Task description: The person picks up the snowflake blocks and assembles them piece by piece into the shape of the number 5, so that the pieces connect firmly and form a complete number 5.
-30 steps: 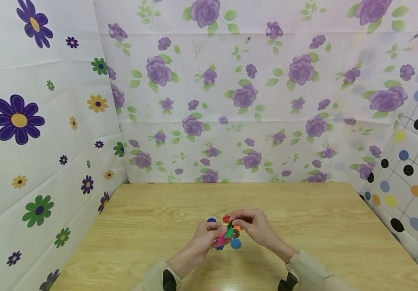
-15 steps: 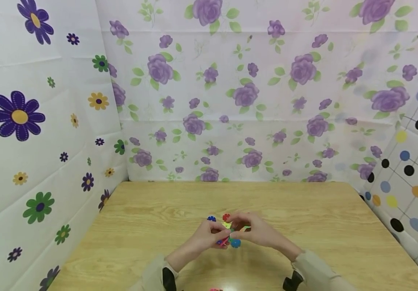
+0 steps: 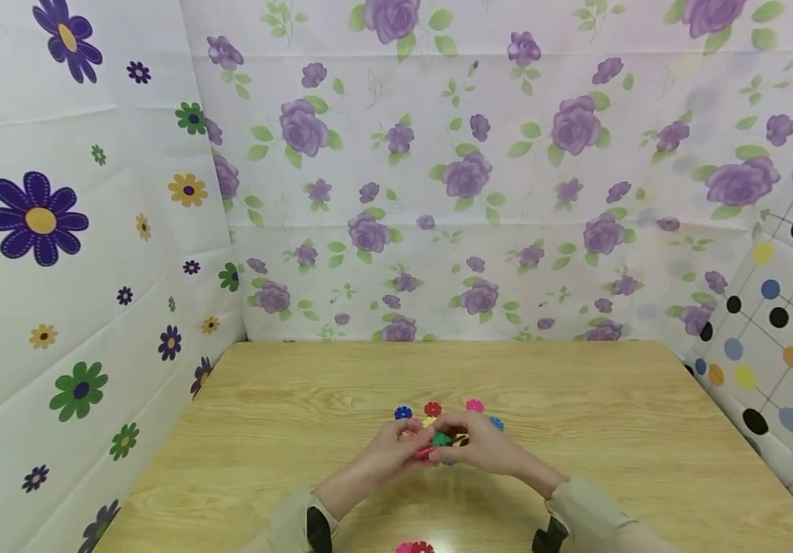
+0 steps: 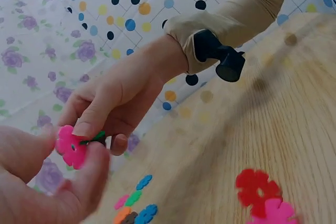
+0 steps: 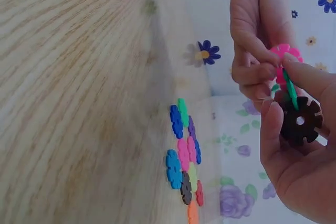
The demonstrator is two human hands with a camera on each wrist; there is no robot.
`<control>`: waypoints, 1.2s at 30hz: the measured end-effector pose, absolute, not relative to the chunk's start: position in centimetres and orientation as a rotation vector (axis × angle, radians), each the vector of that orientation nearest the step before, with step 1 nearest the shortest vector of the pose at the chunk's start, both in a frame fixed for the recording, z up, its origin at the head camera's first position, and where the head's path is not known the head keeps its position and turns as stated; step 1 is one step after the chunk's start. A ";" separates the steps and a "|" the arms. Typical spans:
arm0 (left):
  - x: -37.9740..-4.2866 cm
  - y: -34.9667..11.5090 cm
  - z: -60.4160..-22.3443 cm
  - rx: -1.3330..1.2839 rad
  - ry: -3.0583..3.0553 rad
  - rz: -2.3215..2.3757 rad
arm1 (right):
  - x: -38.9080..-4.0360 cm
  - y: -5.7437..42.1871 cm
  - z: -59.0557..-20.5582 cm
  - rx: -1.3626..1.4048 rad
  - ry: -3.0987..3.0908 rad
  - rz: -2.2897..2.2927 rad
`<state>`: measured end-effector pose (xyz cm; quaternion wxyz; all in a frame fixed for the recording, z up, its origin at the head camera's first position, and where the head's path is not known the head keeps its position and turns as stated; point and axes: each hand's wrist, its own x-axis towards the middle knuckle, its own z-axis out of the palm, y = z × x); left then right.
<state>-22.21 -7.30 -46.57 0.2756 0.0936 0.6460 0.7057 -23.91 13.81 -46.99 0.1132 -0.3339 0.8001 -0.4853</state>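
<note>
My left hand [image 3: 392, 449] pinches a bright pink snowflake disc [image 4: 67, 145], a flat plastic piece with notches round its rim. Opposite it, my right hand [image 3: 479, 445] pinches a green snowflake disc [image 5: 290, 88] with thumb and fingers. The green disc stands edge-on between the pink one and a dark brown disc [image 5: 303, 123], meeting both at their notches. In the head view the hands nearly touch, and fingers cover much of the three pieces. The brown disc faces the right wrist camera beside the right palm.
Loose discs lie on the wooden table [image 3: 285, 430] beyond and under the hands, among them a dark blue disc [image 3: 403, 413], a red disc [image 3: 433, 408] and a pink one [image 3: 474, 405]. A red disc [image 4: 257, 190] joined with pink lies at the near edge.
My right hand has brought the brown disc down against the green one and shifted its grip lower. Pink and blue discs behind it have come into sight, as have the red and pink ones near me.
</note>
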 end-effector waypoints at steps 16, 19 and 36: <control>-19.9 -9.1 -49.5 0.919 2.080 1.132 | -24.3 16.0 -48.5 -0.950 2.287 -1.451; -20.5 -9.3 -49.0 0.741 2.022 1.302 | -24.2 16.2 -48.3 -0.932 2.254 -1.467; -22.1 -9.2 -45.2 0.251 1.729 1.785 | -23.6 16.1 -46.7 -0.932 2.169 -1.554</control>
